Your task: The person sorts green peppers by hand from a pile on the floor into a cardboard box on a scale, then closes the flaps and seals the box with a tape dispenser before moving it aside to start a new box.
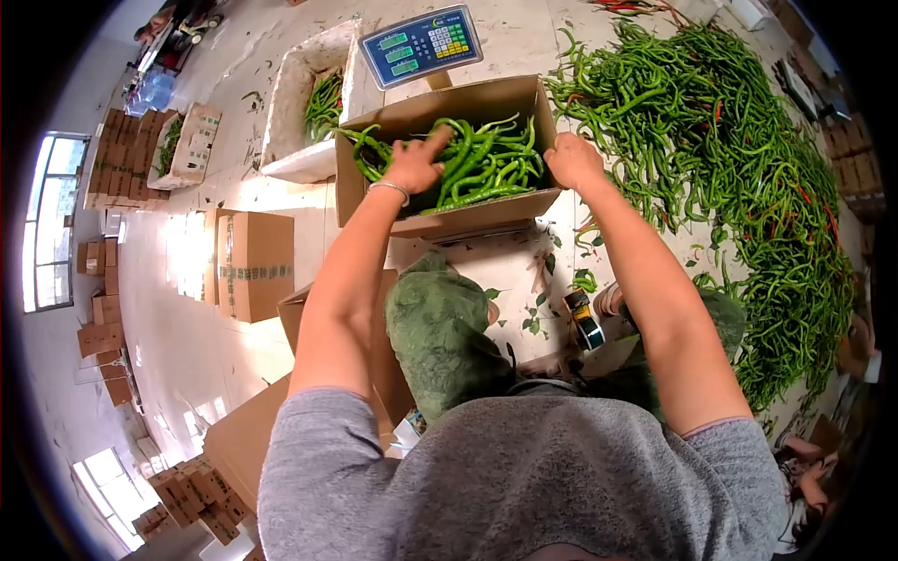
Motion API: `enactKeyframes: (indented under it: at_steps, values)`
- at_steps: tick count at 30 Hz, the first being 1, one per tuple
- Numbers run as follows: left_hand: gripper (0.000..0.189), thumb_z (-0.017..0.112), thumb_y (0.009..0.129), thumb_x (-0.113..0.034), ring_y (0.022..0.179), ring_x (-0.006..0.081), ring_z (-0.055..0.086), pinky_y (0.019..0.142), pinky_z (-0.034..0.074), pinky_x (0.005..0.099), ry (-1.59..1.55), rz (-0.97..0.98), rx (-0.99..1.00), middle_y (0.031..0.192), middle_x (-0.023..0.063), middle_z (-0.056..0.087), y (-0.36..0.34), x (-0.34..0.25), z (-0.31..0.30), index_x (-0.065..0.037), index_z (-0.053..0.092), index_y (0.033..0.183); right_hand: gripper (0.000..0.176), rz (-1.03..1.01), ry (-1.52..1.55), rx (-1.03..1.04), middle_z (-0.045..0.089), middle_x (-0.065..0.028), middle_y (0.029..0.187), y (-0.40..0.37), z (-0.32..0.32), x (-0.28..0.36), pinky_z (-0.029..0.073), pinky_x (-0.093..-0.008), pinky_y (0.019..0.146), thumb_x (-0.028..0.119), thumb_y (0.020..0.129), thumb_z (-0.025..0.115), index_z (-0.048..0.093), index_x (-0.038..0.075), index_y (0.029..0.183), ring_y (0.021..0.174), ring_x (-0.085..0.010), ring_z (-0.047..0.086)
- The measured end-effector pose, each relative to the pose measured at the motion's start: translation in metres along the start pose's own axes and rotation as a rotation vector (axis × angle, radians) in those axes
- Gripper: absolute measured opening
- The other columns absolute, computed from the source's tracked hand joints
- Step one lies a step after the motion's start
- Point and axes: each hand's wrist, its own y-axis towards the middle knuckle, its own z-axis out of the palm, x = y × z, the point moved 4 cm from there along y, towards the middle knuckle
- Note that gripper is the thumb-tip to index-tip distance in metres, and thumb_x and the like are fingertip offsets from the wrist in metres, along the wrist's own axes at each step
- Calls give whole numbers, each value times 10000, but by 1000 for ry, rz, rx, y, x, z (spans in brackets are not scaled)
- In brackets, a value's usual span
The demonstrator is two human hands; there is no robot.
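An open cardboard box [468,221] with long green peppers [486,159] inside stands in front of me, below a scale display [421,47]. My left hand [416,166] is over the box's left part, fingers spread against the peppers, with a bracelet at the wrist. At the box's right edge is my right hand [573,162], its fingers closed on the cardboard rim. To the right, a large heap of green peppers [692,122] with a few red ones lies on the floor.
A white foam box [283,140] with peppers is left of the scale. A closed carton [257,266] stands at the left, near stacked boxes [120,159]. A tape dispenser [584,321] lies on the floor between my legs, among scattered leaves.
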Motion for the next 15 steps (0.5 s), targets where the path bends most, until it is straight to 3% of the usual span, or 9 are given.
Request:
enactKeyframes:
  at_steps: [1,3,5,7,8,11,15]
  values:
    - [753,582,812,-436,1299,404,255,1071,199,489,115,126,121,1362,249,346,0,-20,6,-289,179,1431,255,-1,-2,-7,637,-160,990,1,1,-2,475,-411,814,263,793,539,644,59,903,941,-328,600]
    - [757,599,802,-390,1268,441,282,1053,231,498,-88,112,48,1371,248,327,-38,-57,-3,-264,195,1430,250,-15,-2,-14,637,-160,985,2,4,-3,475,-411,812,260,792,538,643,58,896,936,-327,601]
    - [775,656,771,-335,1278,385,315,1046,293,403,-129,197,81,1414,222,275,-23,-25,3,-256,240,1419,254,-11,-5,-18,637,-161,979,1,4,-3,473,-416,810,260,793,534,642,56,900,930,-330,600]
    - [764,659,774,-298,1257,345,369,1020,339,366,-268,-60,87,1420,191,287,-20,3,-9,-263,248,1417,256,-4,-6,-34,637,-161,980,3,4,-2,471,-419,810,258,792,534,642,55,904,928,-332,600]
    - [738,650,785,-279,1216,347,420,986,375,375,-218,-38,33,1386,176,355,-12,5,-1,-271,259,1411,260,-15,17,-37,636,-164,980,4,4,-2,468,-425,818,254,788,533,642,54,913,933,-336,598]
    - [666,585,829,-304,1148,379,469,958,391,399,-115,148,140,1317,203,427,-16,-40,5,-278,258,1409,263,-47,-15,-52,636,-173,975,2,7,-1,468,-431,818,247,785,529,641,50,919,931,-344,597]
    - [635,519,873,-404,1132,381,483,937,403,418,-35,131,186,1327,208,409,-29,-35,-8,-363,187,1413,277,-36,-46,-44,633,-184,968,3,9,0,469,-438,814,264,790,523,631,36,905,932,-350,598]
